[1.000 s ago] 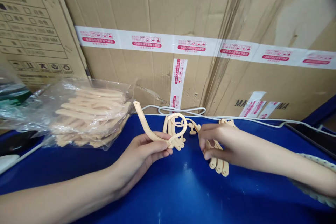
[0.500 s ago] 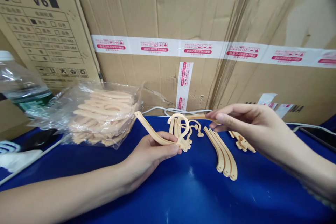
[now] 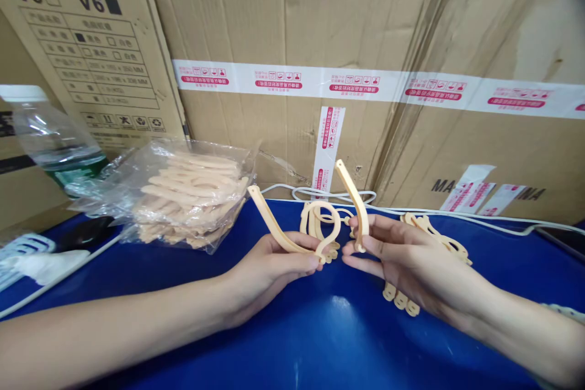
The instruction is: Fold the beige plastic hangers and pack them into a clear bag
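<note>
Right of the clear bag (image 3: 132, 173), the left hand (image 3: 272, 265) pinches a strip (image 3: 267, 217) and hook (image 3: 339, 223); across a gap, the right hand (image 3: 402, 250) grips a curved strip (image 3: 354, 195), partly hiding 3 others (image 3: 400, 300). The table's (image 3: 320, 329) near edge is cropped.

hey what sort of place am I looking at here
Probably an improvised work corner, maybe in a storeroom or small workshop: large cardboard boxes with printed tape stand behind a blue tabletop, where a clear plastic bag of beige pieces lies.

Strips (image 3: 401, 300) ptly hid, forearms (image 3: 119, 320) cut off; sm. txt (image 3: 98, 61) blurry
</note>
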Demonstrator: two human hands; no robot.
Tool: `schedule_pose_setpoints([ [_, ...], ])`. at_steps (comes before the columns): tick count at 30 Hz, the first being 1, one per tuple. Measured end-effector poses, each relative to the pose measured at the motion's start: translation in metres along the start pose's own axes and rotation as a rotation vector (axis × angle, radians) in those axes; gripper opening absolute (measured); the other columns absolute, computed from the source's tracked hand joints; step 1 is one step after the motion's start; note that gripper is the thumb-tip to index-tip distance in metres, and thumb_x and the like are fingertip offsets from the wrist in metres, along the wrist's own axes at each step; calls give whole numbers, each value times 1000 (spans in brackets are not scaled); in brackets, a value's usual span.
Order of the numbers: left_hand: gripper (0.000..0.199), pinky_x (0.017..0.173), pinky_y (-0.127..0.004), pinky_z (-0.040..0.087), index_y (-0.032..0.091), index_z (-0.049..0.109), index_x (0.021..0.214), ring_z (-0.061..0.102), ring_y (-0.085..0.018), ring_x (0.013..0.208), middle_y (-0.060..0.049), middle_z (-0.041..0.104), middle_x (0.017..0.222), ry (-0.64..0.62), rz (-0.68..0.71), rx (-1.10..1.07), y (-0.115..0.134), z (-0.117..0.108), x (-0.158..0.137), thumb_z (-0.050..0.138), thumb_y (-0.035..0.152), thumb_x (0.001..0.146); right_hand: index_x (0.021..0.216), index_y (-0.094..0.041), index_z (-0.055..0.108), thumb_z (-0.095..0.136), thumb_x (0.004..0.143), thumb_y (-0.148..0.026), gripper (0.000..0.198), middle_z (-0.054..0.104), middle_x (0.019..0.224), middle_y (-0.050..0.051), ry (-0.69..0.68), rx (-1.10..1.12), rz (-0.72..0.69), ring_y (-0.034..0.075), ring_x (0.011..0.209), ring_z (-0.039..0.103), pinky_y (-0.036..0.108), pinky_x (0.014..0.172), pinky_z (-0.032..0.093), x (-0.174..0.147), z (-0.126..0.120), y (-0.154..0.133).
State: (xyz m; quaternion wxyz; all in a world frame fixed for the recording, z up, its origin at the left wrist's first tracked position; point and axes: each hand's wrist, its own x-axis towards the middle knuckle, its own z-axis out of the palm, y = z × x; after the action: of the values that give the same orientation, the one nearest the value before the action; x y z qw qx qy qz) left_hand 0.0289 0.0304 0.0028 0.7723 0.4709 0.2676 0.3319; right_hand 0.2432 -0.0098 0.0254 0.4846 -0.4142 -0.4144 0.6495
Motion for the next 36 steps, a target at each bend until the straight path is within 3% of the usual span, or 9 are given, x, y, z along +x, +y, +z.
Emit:
schedule_pose_setpoints([
  [3,14,82,-24,44,16,75,78,61,-12,79,0,70,78,3,16,2,-1,1,1,83,15,67,95,-19,66,84,74,-31,31,68,99,4,3,-70,7,20,103,65,34,96,53,-2,3,7],
  [7,14,86,-26,43,16,72,79,63,-14,86,-1,71,83,-10,73,105,-4,-1,1,83,16,69,94,-18,66,88,69,-35,37,68,88,2,21,-108,-1,14,86,66,26,81,56,1,2,13],
  [12,14,79,-27,46,17,71,74,63,-13,77,1,71,80,39,42,233,-6,-1,1,83,14,67,98,-17,63,87,70,-33,41,73,88,3,-54,-147,-25,13,80,68,25,78,55,2,3,15],
  [17,13,75,-27,49,18,71,71,65,-14,73,2,71,75,21,61,271,-2,5,-2,81,10,66,92,-17,62,84,73,-29,32,73,84,2,-100,-237,-31,11,73,66,24,74,53,1,5,15],
  [24,13,69,-24,50,18,74,68,65,-13,66,2,73,68,11,19,269,-4,6,-3,81,10,61,81,-18,65,83,72,-20,20,74,78,0,-187,-282,-156,13,76,70,23,75,55,-1,7,20],
  [31,13,60,-20,48,16,73,62,60,-10,57,3,69,61,64,67,249,-7,7,-4,81,8,56,82,-19,70,76,78,-19,7,75,81,3,-107,-409,-331,16,76,73,24,73,60,-12,13,29],
  [36,14,63,-19,49,15,71,62,63,-10,62,3,70,64,72,123,203,-11,6,-4,83,9,58,78,-21,71,81,71,-18,12,76,79,2,-25,-413,-393,16,73,74,20,68,60,-15,16,38],
])
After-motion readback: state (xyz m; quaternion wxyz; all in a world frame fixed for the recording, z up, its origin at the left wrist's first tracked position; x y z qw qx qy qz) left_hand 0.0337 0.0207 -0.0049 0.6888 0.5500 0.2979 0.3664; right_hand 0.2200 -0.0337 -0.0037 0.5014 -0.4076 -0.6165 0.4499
